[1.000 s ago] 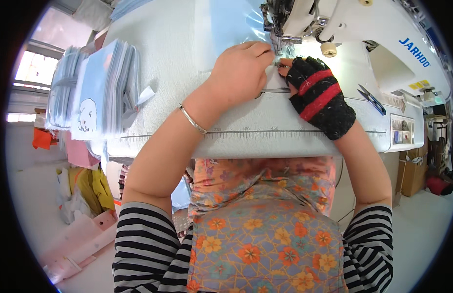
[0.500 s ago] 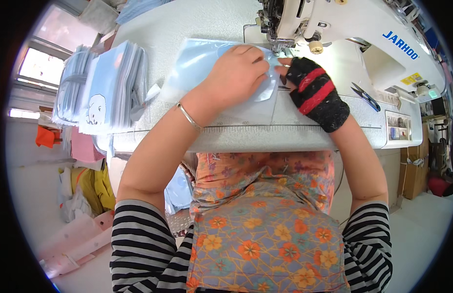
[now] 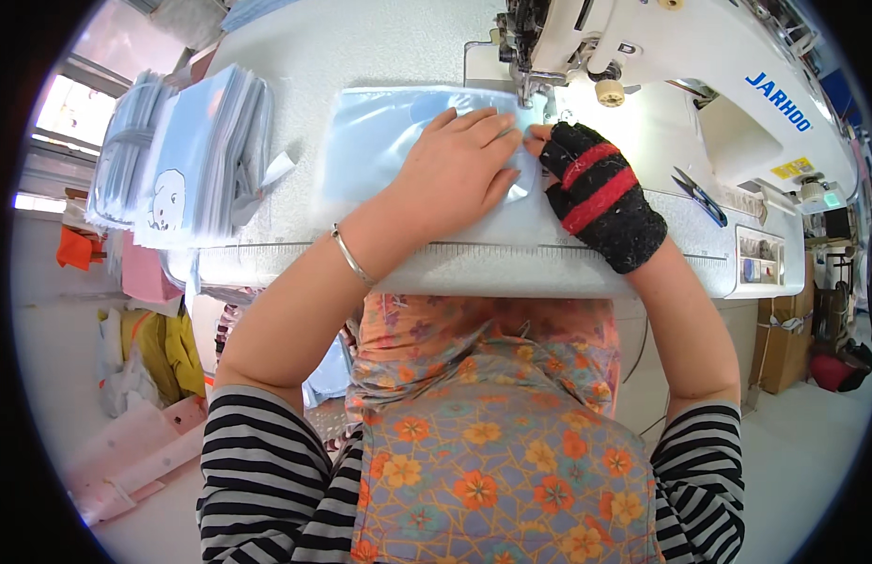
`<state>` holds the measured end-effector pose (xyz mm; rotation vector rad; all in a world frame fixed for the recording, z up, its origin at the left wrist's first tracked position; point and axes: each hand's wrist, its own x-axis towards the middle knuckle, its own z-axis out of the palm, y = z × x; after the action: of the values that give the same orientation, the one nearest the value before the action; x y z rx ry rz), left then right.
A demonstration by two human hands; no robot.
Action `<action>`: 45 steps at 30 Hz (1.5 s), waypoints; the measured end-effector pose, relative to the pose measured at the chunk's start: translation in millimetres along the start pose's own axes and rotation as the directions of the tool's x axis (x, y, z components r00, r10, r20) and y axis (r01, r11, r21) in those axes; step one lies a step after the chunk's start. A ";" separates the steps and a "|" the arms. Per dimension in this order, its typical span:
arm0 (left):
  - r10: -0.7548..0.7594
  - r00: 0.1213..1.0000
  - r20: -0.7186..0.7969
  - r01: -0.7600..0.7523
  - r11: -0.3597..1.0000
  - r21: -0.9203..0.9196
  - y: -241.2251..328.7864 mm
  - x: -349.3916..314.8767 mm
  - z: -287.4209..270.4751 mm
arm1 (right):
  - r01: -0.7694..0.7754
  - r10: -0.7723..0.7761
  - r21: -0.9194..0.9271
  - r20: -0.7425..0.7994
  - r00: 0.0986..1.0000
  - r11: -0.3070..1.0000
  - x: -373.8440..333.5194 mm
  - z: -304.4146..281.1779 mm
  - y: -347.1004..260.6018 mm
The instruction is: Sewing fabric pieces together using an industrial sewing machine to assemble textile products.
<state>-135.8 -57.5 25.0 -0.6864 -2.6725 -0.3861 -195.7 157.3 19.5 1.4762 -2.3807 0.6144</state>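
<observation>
A glossy light-blue plastic piece (image 3: 370,132) with a clear layer lies flat on the sewing table, its right corner close to the machine's presser foot (image 3: 525,89). My left hand (image 3: 459,160), wearing a bangle at the wrist, rests flat on it with the fingers spread. At the right edge of the piece is my right hand (image 3: 600,193), in a black and red fingerless glove. Its bare fingertips close on that edge just below the needle area; the thumb is mostly hidden.
Stacked blue plastic pieces (image 3: 187,160) stand at the table's left, beside a tied bundle (image 3: 126,150). The white sewing machine (image 3: 708,56) overhangs the right side. Black thread snips (image 3: 701,197) lie under its arm. A small parts tray (image 3: 760,258) is set into the right corner.
My left hand has gone from bent, bunched fingers to lying flat and spread on the plastic. My right hand has shifted slightly toward me along the edge. The whole view has moved a little.
</observation>
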 end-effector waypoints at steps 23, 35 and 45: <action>0.183 0.983 -0.014 -0.181 0.981 0.069 -46.8 18.9 0.2 | -0.038 0.047 -0.141 0.059 0.997 0.989 10.4 -3.9 -19.1; 0.059 0.997 0.052 -0.064 0.992 0.106 -31.3 19.2 -9.5 | -0.072 0.083 -0.208 0.044 0.996 0.975 10.9 -0.5 -15.5; -0.041 0.994 0.101 0.022 0.982 0.186 1.1 12.3 -6.1 | -0.058 0.056 -0.180 -0.015 0.998 0.982 8.4 -2.3 -9.4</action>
<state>-143.7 -53.6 35.7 -0.6241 -2.7752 -0.1093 -191.0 148.2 27.2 1.3296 -2.4068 0.4050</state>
